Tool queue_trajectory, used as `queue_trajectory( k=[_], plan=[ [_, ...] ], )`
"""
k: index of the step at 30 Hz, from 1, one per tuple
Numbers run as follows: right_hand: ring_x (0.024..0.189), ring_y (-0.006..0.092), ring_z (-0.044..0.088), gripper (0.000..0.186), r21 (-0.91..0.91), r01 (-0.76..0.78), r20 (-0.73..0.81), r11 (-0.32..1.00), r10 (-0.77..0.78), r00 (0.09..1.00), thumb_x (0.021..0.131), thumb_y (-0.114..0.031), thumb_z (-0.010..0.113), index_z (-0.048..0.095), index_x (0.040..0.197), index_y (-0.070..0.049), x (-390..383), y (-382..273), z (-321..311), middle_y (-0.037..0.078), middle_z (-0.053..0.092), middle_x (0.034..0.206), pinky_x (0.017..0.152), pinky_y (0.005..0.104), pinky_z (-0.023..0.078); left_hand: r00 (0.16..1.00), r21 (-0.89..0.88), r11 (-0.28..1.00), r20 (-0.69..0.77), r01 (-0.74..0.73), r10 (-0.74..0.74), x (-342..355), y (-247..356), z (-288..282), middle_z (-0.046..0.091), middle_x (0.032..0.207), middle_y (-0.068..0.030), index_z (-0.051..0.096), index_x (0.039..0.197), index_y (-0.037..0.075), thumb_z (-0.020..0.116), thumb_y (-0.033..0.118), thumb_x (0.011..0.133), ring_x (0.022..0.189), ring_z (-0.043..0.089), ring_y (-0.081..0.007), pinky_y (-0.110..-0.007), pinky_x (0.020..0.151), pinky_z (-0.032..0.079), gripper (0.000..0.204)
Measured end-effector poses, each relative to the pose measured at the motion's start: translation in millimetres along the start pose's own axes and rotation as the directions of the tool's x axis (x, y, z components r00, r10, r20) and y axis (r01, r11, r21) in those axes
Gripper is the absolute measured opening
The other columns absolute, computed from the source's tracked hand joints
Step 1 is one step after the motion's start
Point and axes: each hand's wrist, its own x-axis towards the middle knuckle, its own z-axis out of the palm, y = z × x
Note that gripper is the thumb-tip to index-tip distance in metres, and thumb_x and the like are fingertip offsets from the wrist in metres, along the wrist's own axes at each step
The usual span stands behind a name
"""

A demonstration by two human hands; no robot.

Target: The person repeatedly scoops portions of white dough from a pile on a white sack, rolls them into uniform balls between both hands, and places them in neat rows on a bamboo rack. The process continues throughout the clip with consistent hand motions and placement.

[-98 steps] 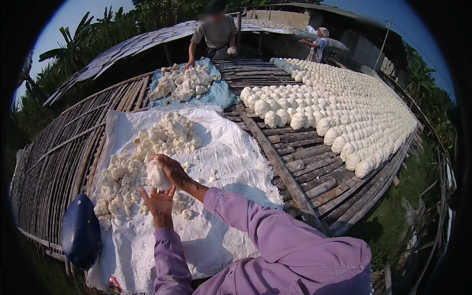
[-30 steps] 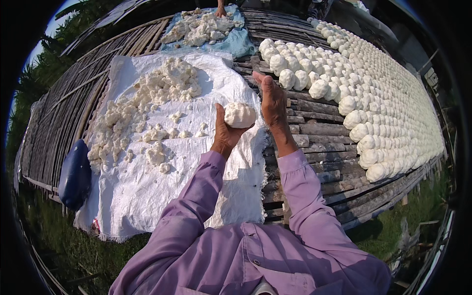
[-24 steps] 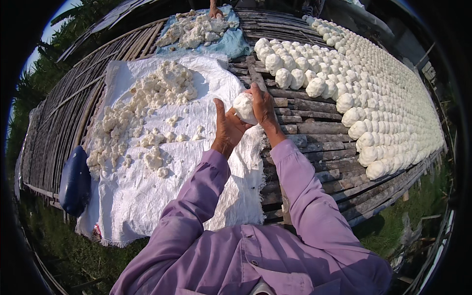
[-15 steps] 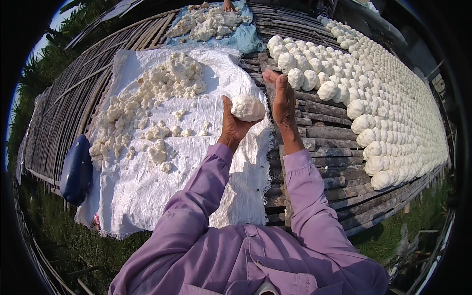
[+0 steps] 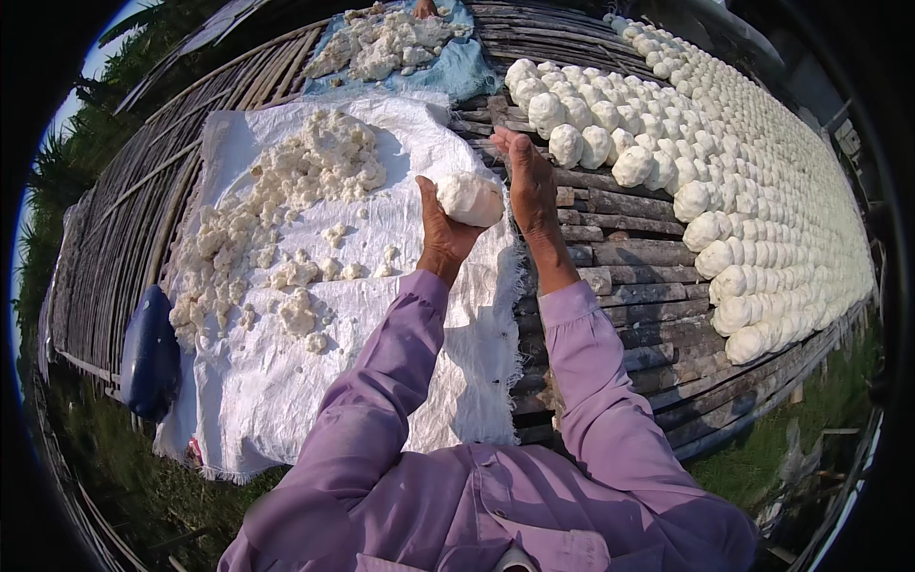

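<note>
A white, lumpy ball of pressed, dough-like material (image 5: 471, 199) rests in my left hand (image 5: 445, 236), the thumb up along its left side and the palm beneath it. Just right of the ball, my right hand (image 5: 531, 186) is held upright with its fingers stretched out and nothing in it. A narrow gap seems to part that palm from the ball. Both hands are above the right edge of a white woven sheet (image 5: 257, 400). On the sheet lies a heap of crumbly white material (image 5: 324, 157), with loose crumbs trailing toward me.
Many similar balls (image 5: 724, 191) stand in rows on the bamboo-pole platform (image 5: 629, 253) to the right. A dark blue rounded container (image 5: 151, 355) sits at the sheet's left edge. Farther off, another person's hand (image 5: 425, 9) is by a crumbly heap (image 5: 381, 46) on a blue sheet (image 5: 467, 74).
My right hand has come slightly closer to the ball. The left hand keeps its hold, and the whole view has shifted a little.
</note>
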Motion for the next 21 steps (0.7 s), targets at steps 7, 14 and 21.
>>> queue_trajectory(
  k=[7, 14, 21],
  plan=[
    [0.095, 0.0251, 0.069, 0.079, 0.182, -0.395, -0.101, 0.901, 0.417, 0.904, 0.103, -0.068, 0.03, 0.069, 0.117, -0.001, 14.6, 33.0, -10.7, 0.014, 0.072, 0.101, 0.086, 0.0419, 0.054, 0.996, 0.111, 0.99, 0.034, 0.084, -0.088, 12.2, -7.5, 22.8, 0.051, 0.145, -0.0228, 0.032, 0.153, -0.001, 0.041, 0.096, 0.076, 0.136, 0.05, -0.0353, -0.053, 0.113, 0.038, 0.124],
    [0.138, 0.0301, 0.045, 0.091, -0.142, -0.171, 0.204, 0.975, 0.198, 0.959, 0.086, -0.035, 0.081, 0.031, 0.156, -0.008, -14.3, 37.5, -71.7, 0.019, 0.044, 0.15, 0.114, 0.0419, 0.038, 0.957, 0.362, 0.931, 0.252, 0.043, -0.142, 32.3, -30.2, 40.1, 0.054, 0.144, -0.0189, 0.044, 0.148, -0.001, 0.036, 0.085, 0.09, 0.132, 0.053, -0.0311, -0.047, 0.113, 0.038, 0.104],
    [0.125, 0.0363, 0.056, 0.094, 0.41, -0.487, -0.109, 0.771, 0.572, 0.813, 0.082, -0.025, 0.086, 0.029, 0.156, -0.013, 9.8, 102.0, -159.7, 0.018, 0.047, 0.145, 0.081, 0.0521, 0.06, 0.988, 0.496, 0.868, 0.111, 0.039, -0.108, -2.2, -15.8, 53.9, 0.029, 0.162, -0.0217, 0.024, 0.16, 0.004, 0.045, 0.073, 0.095, 0.145, 0.034, -0.0385, -0.052, 0.118, 0.028, 0.097]
  ],
)
